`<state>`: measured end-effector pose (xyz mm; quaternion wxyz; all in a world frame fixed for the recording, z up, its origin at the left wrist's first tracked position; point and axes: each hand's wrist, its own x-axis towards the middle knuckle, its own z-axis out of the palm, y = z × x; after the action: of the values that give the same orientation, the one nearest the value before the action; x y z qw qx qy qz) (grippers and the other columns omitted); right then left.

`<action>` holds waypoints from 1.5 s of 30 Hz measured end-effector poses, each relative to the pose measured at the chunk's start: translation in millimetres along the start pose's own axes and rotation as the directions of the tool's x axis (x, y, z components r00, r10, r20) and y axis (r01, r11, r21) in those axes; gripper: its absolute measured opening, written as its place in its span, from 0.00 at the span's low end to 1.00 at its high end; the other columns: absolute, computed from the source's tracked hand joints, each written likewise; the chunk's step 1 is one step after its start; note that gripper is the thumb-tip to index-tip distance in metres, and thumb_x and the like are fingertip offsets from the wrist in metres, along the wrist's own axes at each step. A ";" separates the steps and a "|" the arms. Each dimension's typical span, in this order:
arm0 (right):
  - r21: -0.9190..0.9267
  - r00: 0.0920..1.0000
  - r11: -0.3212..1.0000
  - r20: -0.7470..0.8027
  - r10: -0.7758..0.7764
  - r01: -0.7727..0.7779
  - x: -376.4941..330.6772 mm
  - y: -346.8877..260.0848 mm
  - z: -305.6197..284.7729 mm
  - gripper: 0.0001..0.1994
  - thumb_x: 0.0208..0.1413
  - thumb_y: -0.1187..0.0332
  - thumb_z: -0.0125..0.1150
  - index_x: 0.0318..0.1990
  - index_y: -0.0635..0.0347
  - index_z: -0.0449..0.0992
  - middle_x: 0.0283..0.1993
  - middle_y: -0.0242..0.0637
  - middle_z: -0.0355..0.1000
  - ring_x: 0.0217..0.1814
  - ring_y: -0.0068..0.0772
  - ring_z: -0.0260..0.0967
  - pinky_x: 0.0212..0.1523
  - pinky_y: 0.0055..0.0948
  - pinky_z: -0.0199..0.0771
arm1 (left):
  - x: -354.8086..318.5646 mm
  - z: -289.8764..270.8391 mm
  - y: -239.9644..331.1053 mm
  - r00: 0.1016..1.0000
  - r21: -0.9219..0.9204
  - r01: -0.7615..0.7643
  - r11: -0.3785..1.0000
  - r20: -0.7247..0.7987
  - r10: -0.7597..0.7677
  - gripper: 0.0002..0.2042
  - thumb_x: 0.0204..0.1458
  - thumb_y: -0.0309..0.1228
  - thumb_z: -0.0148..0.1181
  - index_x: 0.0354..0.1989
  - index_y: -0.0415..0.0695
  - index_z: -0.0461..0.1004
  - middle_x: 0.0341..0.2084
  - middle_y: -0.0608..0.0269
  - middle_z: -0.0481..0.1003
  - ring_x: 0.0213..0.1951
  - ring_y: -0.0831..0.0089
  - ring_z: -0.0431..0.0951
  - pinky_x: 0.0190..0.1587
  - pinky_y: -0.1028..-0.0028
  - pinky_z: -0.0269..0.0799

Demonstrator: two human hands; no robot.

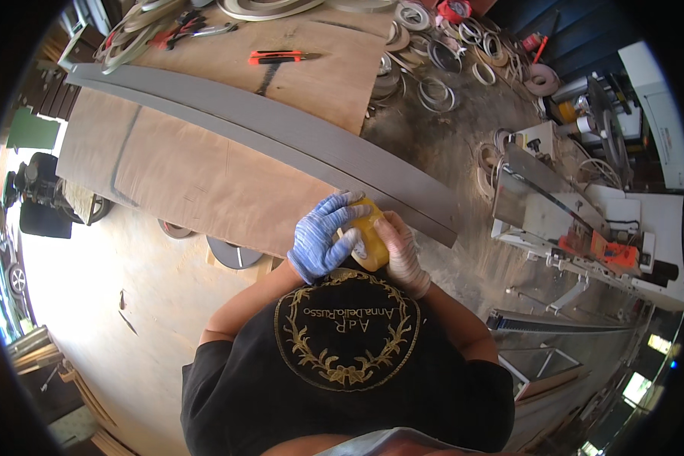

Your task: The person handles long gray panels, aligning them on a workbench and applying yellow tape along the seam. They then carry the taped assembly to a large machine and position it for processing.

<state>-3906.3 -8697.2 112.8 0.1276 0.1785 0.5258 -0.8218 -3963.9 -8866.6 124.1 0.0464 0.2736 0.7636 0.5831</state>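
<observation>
Close in front of my chest, both hands are on a roll of yellow tape (369,245). My left hand (321,237), in a blue striped glove, has its fingers curled over the roll's left side. The right hand (404,257), in a whitish glove, grips the roll from the other side. Just beyond the hands lies a long grey board (258,125) with a lengthwise seam, slanting across a brown plywood sheet (197,171). Its near right end reaches past my right hand. Whether a strip of tape is pulled loose, I cannot tell.
An orange-and-black utility knife (281,57) lies on the plywood beyond the grey board. Pliers (214,30) and coiled edging strips (140,30) are at the far left. More coils (437,93) litter the floor at far right. A machine (547,194) stands at right.
</observation>
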 end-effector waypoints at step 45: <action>-0.881 0.952 0.395 0.302 0.051 0.259 4.5 -135.3 -126.2 0.16 0.57 0.64 0.53 0.48 0.67 0.70 0.45 0.43 0.72 0.48 0.32 0.69 0.50 0.26 0.66 | 67.6 -139.2 -183.0 0.262 0.142 0.780 0.609 -0.959 -0.112 0.13 0.43 0.45 0.61 0.31 0.50 0.81 0.31 0.55 0.78 0.35 0.57 0.77 0.43 0.65 0.71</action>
<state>-3944.1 -8526.4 173.3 0.2253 -0.0726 0.8749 -0.4225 -4142.0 -8986.3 17.2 -0.2751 -0.3259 0.8496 0.3104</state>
